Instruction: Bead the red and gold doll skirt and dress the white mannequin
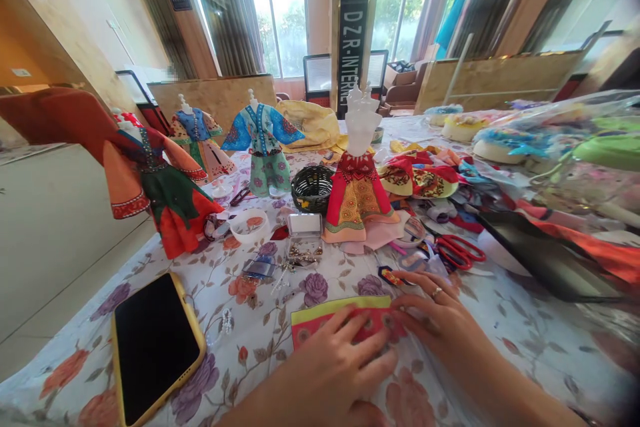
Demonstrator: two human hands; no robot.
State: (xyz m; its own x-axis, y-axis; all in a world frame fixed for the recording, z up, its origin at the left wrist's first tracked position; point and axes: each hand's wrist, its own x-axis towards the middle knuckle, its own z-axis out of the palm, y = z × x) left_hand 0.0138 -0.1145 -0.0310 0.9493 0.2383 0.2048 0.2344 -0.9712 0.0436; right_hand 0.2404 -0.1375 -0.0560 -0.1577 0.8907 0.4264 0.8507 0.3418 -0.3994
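A strip of red patterned fabric (367, 328) with a yellow-green border lies flat on the flowered tablecloth in front of me. Across its middle rests my left hand (340, 363), fingers spread and pressing down on the cloth. My right hand (445, 313), with a ring on one finger, is at the strip's right end. Its fingers are apart; some touch the fabric edge, and one reaches a small, dark patterned piece (389, 275) just beyond. Part of the strip is hidden under both hands.
A phone (155, 347) lies at left. Beyond are a clear case of beads (305, 247), a white tape roll (250, 225), a dark basket (313, 190) and several dressed doll forms (260, 137). Red scissors (457, 250), a black tray (540, 257) and fabric scraps crowd the right.
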